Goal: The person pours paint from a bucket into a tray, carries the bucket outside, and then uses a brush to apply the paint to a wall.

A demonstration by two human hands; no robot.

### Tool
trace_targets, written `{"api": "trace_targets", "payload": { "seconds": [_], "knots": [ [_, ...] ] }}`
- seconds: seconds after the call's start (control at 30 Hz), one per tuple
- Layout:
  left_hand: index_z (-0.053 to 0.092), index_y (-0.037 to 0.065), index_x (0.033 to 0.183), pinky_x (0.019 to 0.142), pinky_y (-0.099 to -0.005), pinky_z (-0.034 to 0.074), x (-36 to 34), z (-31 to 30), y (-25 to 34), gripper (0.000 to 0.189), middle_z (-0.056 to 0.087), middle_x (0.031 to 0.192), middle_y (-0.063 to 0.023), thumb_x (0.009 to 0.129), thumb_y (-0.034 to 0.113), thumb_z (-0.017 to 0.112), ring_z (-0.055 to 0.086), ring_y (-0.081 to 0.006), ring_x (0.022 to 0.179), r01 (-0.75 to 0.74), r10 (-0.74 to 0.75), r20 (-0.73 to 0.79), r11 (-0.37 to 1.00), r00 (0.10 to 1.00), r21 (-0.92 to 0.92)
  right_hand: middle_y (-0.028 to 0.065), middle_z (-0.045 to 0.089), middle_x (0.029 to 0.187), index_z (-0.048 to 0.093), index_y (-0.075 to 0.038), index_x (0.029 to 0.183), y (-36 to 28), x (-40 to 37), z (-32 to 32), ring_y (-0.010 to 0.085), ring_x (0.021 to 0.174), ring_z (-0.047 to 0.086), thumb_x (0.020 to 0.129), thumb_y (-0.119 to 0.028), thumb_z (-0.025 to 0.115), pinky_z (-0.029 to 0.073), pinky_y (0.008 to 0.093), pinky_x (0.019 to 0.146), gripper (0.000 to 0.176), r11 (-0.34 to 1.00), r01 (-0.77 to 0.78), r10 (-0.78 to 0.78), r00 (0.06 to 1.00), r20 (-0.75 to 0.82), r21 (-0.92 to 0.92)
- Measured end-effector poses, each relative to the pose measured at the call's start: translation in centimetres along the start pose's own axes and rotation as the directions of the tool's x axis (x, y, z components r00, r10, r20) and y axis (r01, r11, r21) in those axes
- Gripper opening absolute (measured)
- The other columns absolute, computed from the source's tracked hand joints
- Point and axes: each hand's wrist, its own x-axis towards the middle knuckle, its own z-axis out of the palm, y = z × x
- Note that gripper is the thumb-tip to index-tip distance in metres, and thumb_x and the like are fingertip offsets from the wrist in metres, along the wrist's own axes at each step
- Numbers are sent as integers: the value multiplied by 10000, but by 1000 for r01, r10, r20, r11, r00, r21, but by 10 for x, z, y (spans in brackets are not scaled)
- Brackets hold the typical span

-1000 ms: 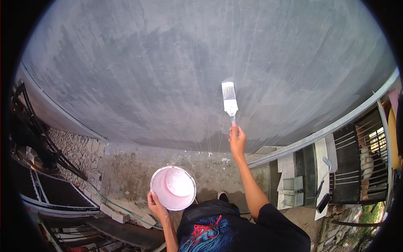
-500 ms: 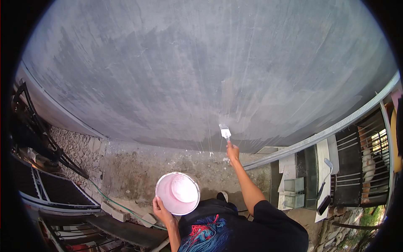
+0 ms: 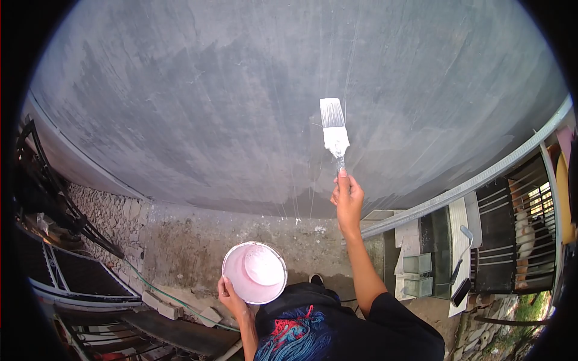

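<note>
My right hand (image 3: 348, 200) is closed round the handle of a paintbrush (image 3: 335, 135), held up in front of the grey wall (image 3: 211, 108). White paint coats the brush's ferrule and bristles, which point upward. Low on the left, my left hand (image 3: 232, 299) grips the rim and side of a bucket (image 3: 230, 269), its thumb at the edge. Pale pinkish-white paint (image 3: 263, 265) lies in the bottom of the bucket. Darker damp-looking streaks and thin drip lines run down the wall.
A concrete floor (image 3: 186, 246) with white splashes runs along the wall's foot. To the right stand glass boxes (image 3: 416, 274), a paint roller (image 3: 462, 253) and a barred cage (image 3: 512, 234). Rubble (image 3: 108, 210) and a green hose (image 3: 156, 290) lie at left.
My right hand has brought the brush up from low on the wall, and it appears larger and nearer the camera. My left hand and the bucket stay almost in place.
</note>
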Motion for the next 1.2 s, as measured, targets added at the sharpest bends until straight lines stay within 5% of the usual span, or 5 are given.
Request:
{"api": "trace_targets", "payload": {
  "seconds": [0.23, 0.43, 0.93, 1.1, 1.2],
  "knots": [
    [577, 7, 1128, 811, -273, 476, -5, -5, -7, 299, 619, 1036, -48, 1024, 271, 484, 580, -116, 936, -6, 6, -33, 1000, 999, -6, -25, 438, 575, 568, -45, 771, 216, 26, -71, 80, 475, 426, 958, -438, 561, 334, 263, 442, 436, 879, -89, 7, 985, -175, -467],
    [585, -18, 1135, 855, -279, 453, -5, -12, 4, 306, 624, 1059, -60, 1018, 251, 499, 569, -121, 953, 6, -6, -65, 1000, 998, 0, -24, 466, 593, 600, -39, 788, 264, 12, -98, 97, 502, 457, 917, -476, 597, 405, 281, 471, 455, 754, -558, 440, 821, -364, -347],
    [591, -22, 1134, 844, -274, 445, 1, 16, 5, 289, 622, 1026, -49, 1008, 228, 520, 556, -115, 931, -4, 4, 20, 1000, 1000, -7, -61, 305, 557, 511, -33, 815, -32, 12, -15, 44, 485, 262, 984, -379, 560, 257, 234, 456, 389, 1000, 22, -21, 999, -28, 7],
    [594, -24, 1124, 844, -275, 445, -4, 19, -1, 288, 625, 1032, -52, 1009, 229, 519, 557, -112, 937, -6, 6, 40, 1000, 999, -4, -8, 402, 560, 534, -14, 786, 7, 30, -31, 78, 509, 373, 988, -395, 536, 330, 271, 484, 431, 933, 99, -135, 988, -80, -346],
    [594, -25, 1126, 845, -276, 446, -6, 17, 0, 291, 626, 1036, -56, 1010, 230, 517, 559, -114, 944, 5, -4, 43, 1000, 999, -18, 238, 608, 705, 617, 64, 840, 108, 36, -58, 386, 697, 593, 969, -425, 508, 439, 458, 675, 517, 734, 106, -247, 962, -118, -671]
  ]
}}
